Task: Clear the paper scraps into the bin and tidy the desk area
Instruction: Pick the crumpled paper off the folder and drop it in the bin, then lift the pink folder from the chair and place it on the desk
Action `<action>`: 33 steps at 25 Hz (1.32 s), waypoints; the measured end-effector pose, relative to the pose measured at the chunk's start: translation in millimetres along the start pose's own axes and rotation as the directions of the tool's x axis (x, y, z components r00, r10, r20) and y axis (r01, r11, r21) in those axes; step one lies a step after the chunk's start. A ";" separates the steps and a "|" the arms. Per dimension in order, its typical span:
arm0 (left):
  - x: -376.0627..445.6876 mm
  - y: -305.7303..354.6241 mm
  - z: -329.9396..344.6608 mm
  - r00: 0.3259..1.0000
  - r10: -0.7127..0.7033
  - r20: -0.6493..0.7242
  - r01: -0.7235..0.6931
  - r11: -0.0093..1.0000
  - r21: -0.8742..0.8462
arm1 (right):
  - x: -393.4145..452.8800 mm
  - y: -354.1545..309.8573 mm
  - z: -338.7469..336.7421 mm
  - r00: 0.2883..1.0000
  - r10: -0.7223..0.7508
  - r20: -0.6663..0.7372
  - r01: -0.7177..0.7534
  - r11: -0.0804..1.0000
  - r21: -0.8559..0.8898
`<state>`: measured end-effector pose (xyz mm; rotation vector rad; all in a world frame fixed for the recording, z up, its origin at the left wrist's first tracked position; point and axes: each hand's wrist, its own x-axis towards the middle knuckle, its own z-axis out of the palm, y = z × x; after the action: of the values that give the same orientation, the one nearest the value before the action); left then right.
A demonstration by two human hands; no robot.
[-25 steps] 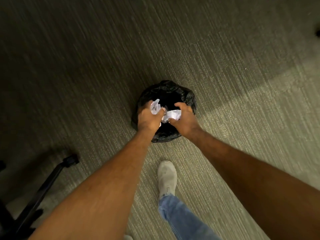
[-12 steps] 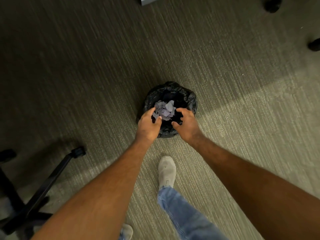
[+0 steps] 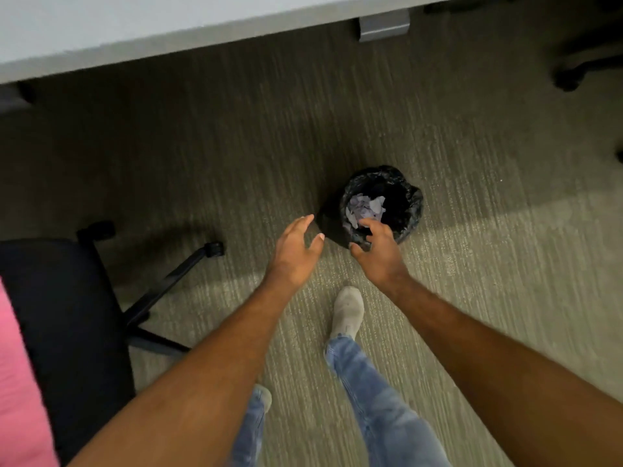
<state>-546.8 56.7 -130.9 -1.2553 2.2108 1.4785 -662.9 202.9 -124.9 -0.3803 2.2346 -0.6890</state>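
A small bin lined with a black bag stands on the carpet. Crumpled white paper scraps lie inside it on the left side. My right hand hovers over the bin's near rim, fingers spread, holding nothing. To the left of the bin, clear of it, my left hand is open and empty too.
The grey desk edge runs across the top, with a desk leg bracket under it. A black office chair with wheeled legs stands at left, beside something pink. Another chair base is at top right. My feet stand on the carpet below the bin.
Both hands let go of the scraps, which now lie in the bin. The hands have pulled back and apart, and the view has lifted so the desk edge shows.
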 end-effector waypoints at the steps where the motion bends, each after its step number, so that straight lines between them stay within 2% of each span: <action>1: -13.8 -8.4 -16.6 1.000 0.004 -0.009 -0.004 1.000 0.004 | -11.6 -14.0 7.5 1.000 -0.017 0.009 0.017 1.000 -0.005; 6: -82.6 -69.4 -115.0 0.993 -0.002 -0.116 0.006 1.000 0.029 | -64.1 -89.2 67.1 0.992 -0.107 0.068 0.112 0.991 -0.070; 11: -160.3 -152.8 -218.4 0.966 -0.054 -0.254 0.068 0.997 0.045 | -114.4 -166.1 164.2 0.959 -0.227 0.170 0.247 0.963 -0.110; 16: -238.0 -237.5 -298.7 0.918 -0.132 -0.374 0.163 0.985 0.053 | -172.6 -234.7 278.1 0.922 -0.289 0.257 0.319 0.944 -0.082; 20: -280.0 -307.4 -342.9 0.843 -0.242 -0.481 0.286 0.958 0.019 | -215.6 -271.6 360.9 0.906 -0.318 0.281 0.345 0.937 -0.054; 23: -298.2 -359.8 -361.3 0.785 -0.350 -0.512 0.387 0.922 -0.037 | -238.3 -282.8 405.8 0.915 -0.274 0.296 0.296 0.955 -0.032; 27: -306.2 -417.4 -371.3 0.671 -0.572 -0.473 0.600 0.793 -0.108 | -255.6 -288.8 441.7 0.969 -0.147 0.200 0.145 0.989 0.026; 30: -302.3 -439.5 -375.0 0.610 -0.681 -0.405 0.638 0.726 -0.259 | -257.0 -289.9 452.4 0.985 -0.064 0.162 0.061 0.998 0.021; 33: -296.2 -443.7 -376.2 0.583 -0.727 -0.362 0.649 0.685 -0.332 | -253.4 -291.0 453.7 0.970 0.062 0.233 -0.081 0.994 0.069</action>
<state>66.4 -159.9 -74.5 -2.3939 1.4478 1.0953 -141.1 -78.5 -67.9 -0.3220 1.9855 -0.6567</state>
